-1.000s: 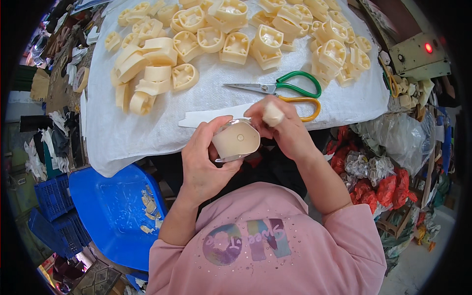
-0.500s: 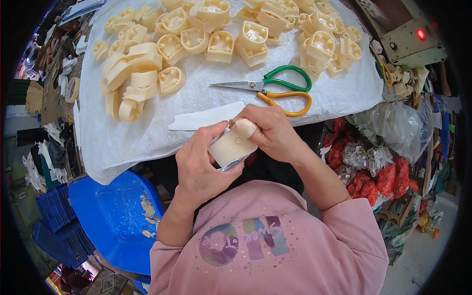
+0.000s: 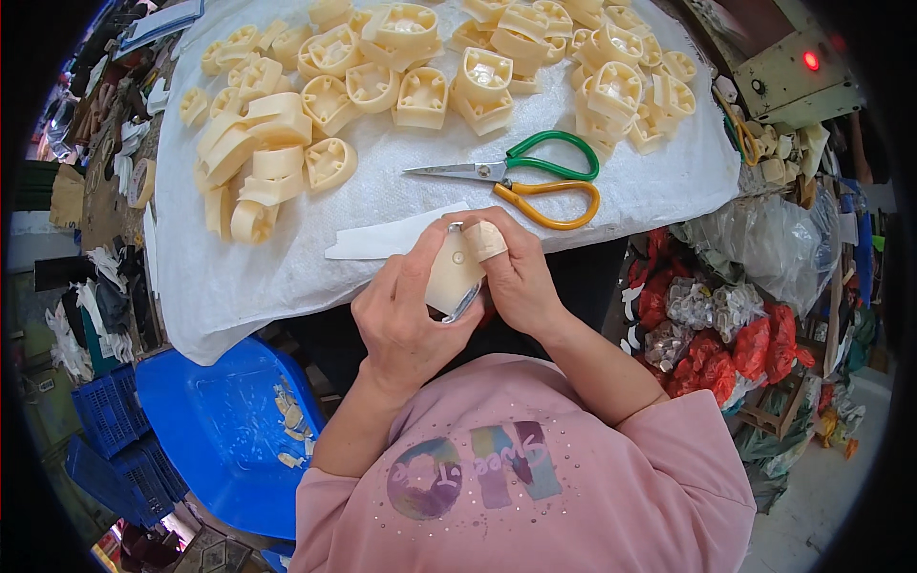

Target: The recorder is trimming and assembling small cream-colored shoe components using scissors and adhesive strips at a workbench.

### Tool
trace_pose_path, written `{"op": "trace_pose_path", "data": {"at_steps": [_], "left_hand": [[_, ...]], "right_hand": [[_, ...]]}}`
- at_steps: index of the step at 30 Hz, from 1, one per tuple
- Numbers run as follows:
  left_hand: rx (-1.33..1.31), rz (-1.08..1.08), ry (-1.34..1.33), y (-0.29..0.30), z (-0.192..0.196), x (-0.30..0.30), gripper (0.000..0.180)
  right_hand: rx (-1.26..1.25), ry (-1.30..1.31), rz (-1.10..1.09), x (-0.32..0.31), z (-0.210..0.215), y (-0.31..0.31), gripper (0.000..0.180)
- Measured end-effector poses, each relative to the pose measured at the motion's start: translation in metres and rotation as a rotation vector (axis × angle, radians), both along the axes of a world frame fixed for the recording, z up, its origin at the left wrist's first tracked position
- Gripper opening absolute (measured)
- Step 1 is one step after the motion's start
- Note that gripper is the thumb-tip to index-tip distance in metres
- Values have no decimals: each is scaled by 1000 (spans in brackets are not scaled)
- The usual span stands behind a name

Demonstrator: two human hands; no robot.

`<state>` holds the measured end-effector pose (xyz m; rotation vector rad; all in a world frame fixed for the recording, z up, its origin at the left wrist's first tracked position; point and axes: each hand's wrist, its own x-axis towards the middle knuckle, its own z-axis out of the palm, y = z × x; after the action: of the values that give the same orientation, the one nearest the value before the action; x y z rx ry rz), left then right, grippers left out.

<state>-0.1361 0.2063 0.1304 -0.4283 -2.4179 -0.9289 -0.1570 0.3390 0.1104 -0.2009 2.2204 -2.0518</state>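
Between my hands is a cream plastic housing point(image 3: 447, 279) with a rounded shape, a small round mark on its face and a shiny silver rim. My left hand point(image 3: 401, 315) wraps round its left side, fingers closed on it. From the right my right hand point(image 3: 523, 286) grips it too, its thumb, covered by a beige wrap, pressed on the top near the rim. Any small thing under that thumb is hidden. Just beyond my hands a white strip point(image 3: 373, 243) lies on the cloth. Scissors point(image 3: 501, 172) with one green and one orange handle rest farther right, blades apart.
Many more cream housings point(image 3: 330, 105) are heaped along the far side of the white cloth point(image 3: 287, 286). A blue plastic tub point(image 3: 215, 420) with cream scraps stands low at left. Red and clear bags point(image 3: 707, 353) crowd the right. A box with a red light point(image 3: 798, 76) sits far right.
The housing has turned in my hands, so its silver edge now faces lower right. My right hand has shifted lower and closer in, and the left fingers have moved higher over the housing.
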Motion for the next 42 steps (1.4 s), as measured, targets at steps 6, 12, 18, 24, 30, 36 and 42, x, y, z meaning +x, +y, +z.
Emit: {"op": "trace_pose_path", "data": {"at_steps": [6, 12, 18, 24, 30, 36, 42], "left_hand": [[65, 30, -32, -6, -8, 3, 52], [47, 61, 141, -6, -20, -1, 53], [87, 26, 96, -9, -21, 3, 56], [835, -163, -537, -19, -18, 3, 57], [1151, -596, -975, -21, -23, 25, 59], [855, -366, -470, -28, -20, 21, 29], [827, -327, -151, -22, -32, 24, 24]], "right_hand": [[-519, -441, 181, 7, 3, 8, 34], [-98, 66, 21, 19, 5, -15, 40], [-135, 95, 83, 17, 7, -11, 46], [-68, 163, 257, -5, 3, 15, 49], [-129, 190, 193, -2, 11, 8, 34], [-156, -52, 44, -8, 12, 9, 23], [-370, -344, 172, -7, 14, 8, 19]]}}
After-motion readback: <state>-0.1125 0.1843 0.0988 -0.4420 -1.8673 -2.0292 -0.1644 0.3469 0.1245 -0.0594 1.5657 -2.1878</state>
